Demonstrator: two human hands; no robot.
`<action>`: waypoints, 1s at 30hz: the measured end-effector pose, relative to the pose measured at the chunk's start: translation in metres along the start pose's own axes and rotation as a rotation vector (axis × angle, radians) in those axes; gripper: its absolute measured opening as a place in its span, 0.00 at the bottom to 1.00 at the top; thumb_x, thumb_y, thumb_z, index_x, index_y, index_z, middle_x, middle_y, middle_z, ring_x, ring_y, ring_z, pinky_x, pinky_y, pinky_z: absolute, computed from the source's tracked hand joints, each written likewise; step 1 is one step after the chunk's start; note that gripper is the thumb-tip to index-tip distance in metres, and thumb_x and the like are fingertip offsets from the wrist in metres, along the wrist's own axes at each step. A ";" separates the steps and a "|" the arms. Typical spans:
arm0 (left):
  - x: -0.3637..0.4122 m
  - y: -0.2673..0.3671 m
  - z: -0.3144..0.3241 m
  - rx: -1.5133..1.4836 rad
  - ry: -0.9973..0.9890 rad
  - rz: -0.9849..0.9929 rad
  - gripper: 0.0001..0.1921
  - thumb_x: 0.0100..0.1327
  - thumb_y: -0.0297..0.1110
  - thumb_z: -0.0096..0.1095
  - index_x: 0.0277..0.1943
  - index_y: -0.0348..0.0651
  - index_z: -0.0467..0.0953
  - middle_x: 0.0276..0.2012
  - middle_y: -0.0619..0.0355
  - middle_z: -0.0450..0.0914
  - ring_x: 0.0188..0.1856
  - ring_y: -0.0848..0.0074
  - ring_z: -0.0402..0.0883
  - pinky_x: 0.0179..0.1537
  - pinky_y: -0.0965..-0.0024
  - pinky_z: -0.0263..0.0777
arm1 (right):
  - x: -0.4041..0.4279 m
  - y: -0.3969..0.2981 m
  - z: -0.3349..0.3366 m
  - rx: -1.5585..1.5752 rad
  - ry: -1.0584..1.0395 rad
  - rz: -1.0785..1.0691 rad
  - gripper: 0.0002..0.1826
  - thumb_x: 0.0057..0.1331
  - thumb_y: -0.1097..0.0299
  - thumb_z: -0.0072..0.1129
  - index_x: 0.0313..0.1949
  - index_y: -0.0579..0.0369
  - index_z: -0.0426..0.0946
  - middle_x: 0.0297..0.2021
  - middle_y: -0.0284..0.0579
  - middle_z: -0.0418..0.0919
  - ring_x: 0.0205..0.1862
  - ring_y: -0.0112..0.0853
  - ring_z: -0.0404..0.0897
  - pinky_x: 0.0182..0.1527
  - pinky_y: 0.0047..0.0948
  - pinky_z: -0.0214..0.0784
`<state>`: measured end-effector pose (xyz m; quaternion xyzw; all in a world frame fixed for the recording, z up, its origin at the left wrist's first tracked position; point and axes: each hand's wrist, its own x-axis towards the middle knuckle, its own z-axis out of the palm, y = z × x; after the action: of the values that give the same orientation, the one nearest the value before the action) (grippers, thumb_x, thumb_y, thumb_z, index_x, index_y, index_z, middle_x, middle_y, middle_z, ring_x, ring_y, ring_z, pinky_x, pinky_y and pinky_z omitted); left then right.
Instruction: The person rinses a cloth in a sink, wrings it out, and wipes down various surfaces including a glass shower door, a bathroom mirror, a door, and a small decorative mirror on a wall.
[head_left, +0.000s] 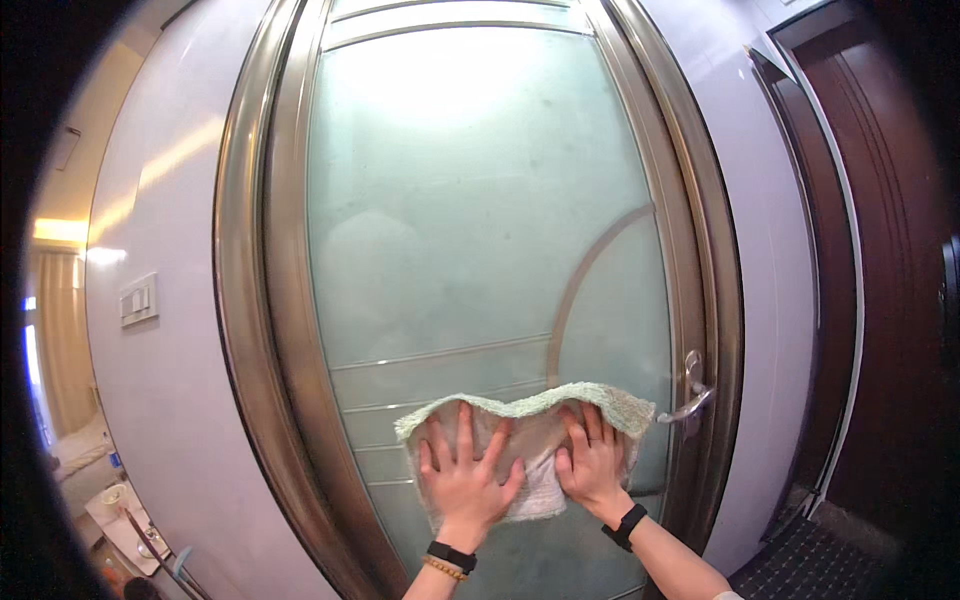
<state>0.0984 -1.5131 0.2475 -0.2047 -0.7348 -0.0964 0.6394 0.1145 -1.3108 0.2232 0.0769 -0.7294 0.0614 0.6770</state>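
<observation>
A pale green and white cleaning cloth (544, 491) lies spread against the frosted glass panel (472, 255) of a door, its fluffy upper edge curling outward in waves. Pressed flat on the cloth's left half is my left hand (471, 480), fingers spread wide. My right hand (596, 465) holds the other half against the glass, its fingers closer together and pointing up. Both wrists wear black bands, and the left one also has a beaded bracelet. Just right of the cloth is the metal lever handle (688, 406) on the brown metallic door frame (682, 247).
White wall panels flank the doorway, with a light switch (139, 300) on the left one. A dark red-brown door (870, 247) stands at far right above a dark patterned mat (810, 559). At lower left are a white tray (131, 525) with a cup and some long handles.
</observation>
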 end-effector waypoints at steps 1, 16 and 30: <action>0.010 -0.006 -0.004 0.001 -0.006 0.012 0.33 0.60 0.58 0.63 0.70 0.74 0.75 0.79 0.50 0.59 0.79 0.38 0.54 0.72 0.36 0.49 | 0.008 -0.006 -0.001 -0.019 -0.020 0.037 0.34 0.62 0.55 0.55 0.70 0.43 0.73 0.65 0.54 0.74 0.60 0.52 0.75 0.59 0.53 0.67; 0.127 0.004 -0.016 0.101 -0.056 -0.067 0.26 0.63 0.61 0.56 0.63 0.71 0.82 0.78 0.47 0.61 0.76 0.31 0.56 0.70 0.34 0.52 | 0.136 0.000 -0.027 0.134 -0.131 0.245 0.32 0.60 0.58 0.57 0.67 0.37 0.78 0.66 0.47 0.76 0.58 0.50 0.81 0.67 0.53 0.68; 0.541 -0.049 -0.050 0.144 0.259 0.107 0.30 0.72 0.57 0.56 0.76 0.75 0.66 0.82 0.64 0.54 0.82 0.55 0.51 0.76 0.46 0.48 | 0.578 0.075 -0.038 -0.053 0.229 -0.357 0.31 0.69 0.54 0.55 0.71 0.38 0.70 0.73 0.40 0.69 0.76 0.42 0.62 0.75 0.53 0.53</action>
<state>0.0695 -1.4810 0.7914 -0.1830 -0.6394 -0.0348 0.7460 0.0956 -1.2466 0.8030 0.1793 -0.6238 -0.0704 0.7575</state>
